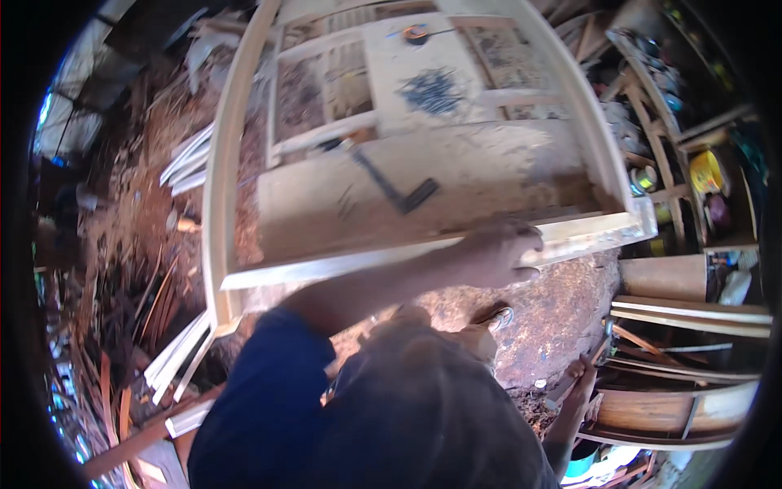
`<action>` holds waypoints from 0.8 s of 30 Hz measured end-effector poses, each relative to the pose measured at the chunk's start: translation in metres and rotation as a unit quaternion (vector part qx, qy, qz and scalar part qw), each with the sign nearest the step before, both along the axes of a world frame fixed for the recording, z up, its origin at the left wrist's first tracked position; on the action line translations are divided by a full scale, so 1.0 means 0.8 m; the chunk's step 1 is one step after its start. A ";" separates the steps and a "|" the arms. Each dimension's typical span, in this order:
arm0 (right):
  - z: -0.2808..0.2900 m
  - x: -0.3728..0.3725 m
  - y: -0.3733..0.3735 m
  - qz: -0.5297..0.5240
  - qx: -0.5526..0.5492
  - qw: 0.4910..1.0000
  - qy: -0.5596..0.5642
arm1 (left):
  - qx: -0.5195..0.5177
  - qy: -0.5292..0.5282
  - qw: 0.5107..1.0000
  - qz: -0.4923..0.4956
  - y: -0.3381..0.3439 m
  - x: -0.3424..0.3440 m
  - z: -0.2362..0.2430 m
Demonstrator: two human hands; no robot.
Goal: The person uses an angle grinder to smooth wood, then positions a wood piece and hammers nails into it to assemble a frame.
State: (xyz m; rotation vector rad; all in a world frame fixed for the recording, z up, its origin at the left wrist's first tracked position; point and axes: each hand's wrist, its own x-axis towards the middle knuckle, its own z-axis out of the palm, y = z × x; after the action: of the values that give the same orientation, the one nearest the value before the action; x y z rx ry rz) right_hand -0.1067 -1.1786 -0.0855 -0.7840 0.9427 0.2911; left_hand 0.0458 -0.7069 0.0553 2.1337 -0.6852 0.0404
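Loose tools: A dark L-shaped tool [395, 186] lay across the panel [314, 196], with a heap of nails [432, 91] and an orange-and-black tape measure [415, 34] farther off.
Left surroundings: White strips [189, 159] lay on the brown ground [134, 196].
Right surroundings: A yellow container [707, 174] stood above stacked boards [692, 318].
Wooden frame: The wooden frame [216, 175] surrounded the panel; its near rail [342, 262] ran directly beneath the left grip [497, 254].
Left grip: Spread, thumb apart from the bent fingers, it rested on the rail.
Left forearm: It slanted rightward across the rail, covering part of it.
Right grip: Low at the right, well apart from the frame, it [580, 376] was curled around a greyish piece [560, 393], its kind unclear.
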 end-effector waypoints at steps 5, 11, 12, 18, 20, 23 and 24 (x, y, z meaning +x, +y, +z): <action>-0.009 -0.147 0.080 -0.151 0.361 0.911 0.131 | -0.014 0.168 0.977 0.127 0.322 -0.096 0.060; -0.028 -0.284 0.170 -0.183 0.329 0.924 0.075 | 0.121 0.152 0.945 0.261 0.567 -0.233 0.013; -0.033 -0.302 0.174 -0.173 0.339 0.921 0.086 | 0.127 0.147 0.949 0.250 0.568 -0.249 0.014; -0.101 -0.427 0.245 -0.126 0.262 0.955 0.057 | 0.275 0.128 0.952 0.035 0.546 -0.321 -0.034; -0.128 -0.482 0.267 -0.080 0.211 0.973 0.052 | 0.262 0.199 0.942 0.064 0.545 -0.331 -0.062; -0.175 -0.584 0.313 -0.089 0.171 0.977 0.092 | 0.249 0.144 0.956 0.048 0.540 -0.325 -0.080; -0.175 -0.602 0.346 -0.055 0.119 0.986 0.107 | 0.253 0.149 0.955 0.049 0.548 -0.333 -0.077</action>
State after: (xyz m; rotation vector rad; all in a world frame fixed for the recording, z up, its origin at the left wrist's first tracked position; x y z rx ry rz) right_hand -0.5881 -0.9021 -0.2258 -0.4850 1.1247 0.3899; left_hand -0.2209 -0.2686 -0.0062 2.5861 -0.4386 -0.4390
